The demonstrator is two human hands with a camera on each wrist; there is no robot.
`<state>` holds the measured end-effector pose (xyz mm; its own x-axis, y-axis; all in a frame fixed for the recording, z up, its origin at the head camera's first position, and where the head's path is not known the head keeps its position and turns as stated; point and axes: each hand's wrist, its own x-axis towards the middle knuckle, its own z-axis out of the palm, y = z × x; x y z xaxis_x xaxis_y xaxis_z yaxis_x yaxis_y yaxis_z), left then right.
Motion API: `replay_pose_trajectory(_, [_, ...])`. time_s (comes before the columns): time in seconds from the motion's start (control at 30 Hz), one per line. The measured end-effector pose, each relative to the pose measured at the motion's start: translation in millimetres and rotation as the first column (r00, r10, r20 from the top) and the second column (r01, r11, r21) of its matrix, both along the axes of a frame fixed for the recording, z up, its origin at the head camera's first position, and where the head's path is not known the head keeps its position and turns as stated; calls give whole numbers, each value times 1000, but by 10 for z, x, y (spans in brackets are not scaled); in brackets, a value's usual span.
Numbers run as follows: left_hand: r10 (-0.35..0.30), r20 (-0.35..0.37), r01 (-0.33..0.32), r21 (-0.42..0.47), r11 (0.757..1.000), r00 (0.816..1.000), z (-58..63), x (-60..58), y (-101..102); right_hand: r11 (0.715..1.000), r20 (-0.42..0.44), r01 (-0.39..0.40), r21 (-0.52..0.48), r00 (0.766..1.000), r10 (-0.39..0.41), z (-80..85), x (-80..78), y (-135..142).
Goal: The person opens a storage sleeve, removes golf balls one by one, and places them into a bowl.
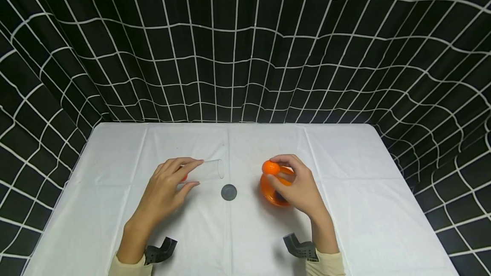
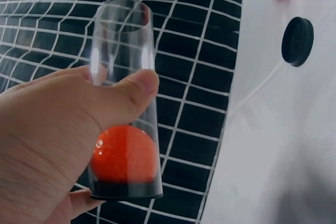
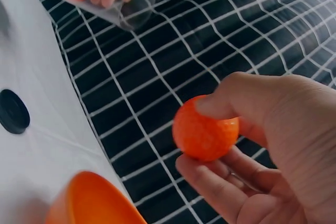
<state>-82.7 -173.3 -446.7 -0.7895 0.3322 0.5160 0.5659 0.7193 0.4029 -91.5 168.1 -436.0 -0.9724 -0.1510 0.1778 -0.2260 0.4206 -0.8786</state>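
"What does the head view give?"

"The left hand (image 1: 165, 184) holds the tube (image 1: 209, 170), mouth to the right. The right hand (image 1: 299, 188) has a ball (image 1: 270, 168) by the bowl (image 1: 270, 197). The cap (image 1: 229, 192) lies between them on the counter (image 1: 249, 242)."

"Left wrist?"

"Grip clamped round the tube; a second ball (image 2: 125, 155) sits at its dark base. The mouth looks uncapped."

"Right wrist?"

"Grip clamped on the first ball, thumb against fingers, well apart from the tube."

"Which step, then?"

"Loading, I'd judge: one in, one in hand. Next calls for bringing that ball left, squared to the mouth, with the tube steady. Capping would come later."
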Motion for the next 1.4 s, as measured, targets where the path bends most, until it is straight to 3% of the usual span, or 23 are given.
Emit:
replay_pose_trajectory(0.1, [-2, -12, 2, 3, 1000, 1000, -2, 3, -2, 997, -20, 13, 80, 1000, -12, 11, 12, 41])
replay_pose_trajectory(0.6, [-9, -20, 9, 6, 1000, 1000, -26, 3, -1, 967, -27, -1, 253, 1000, 8, -74, -5, 101])
replay_pose_trajectory(1.4, [-10, -8, 10, -8, 1000, 1000, -3, 1, 7, 934, -20, -15, 358, 1000, 24, -137, -48, 135])
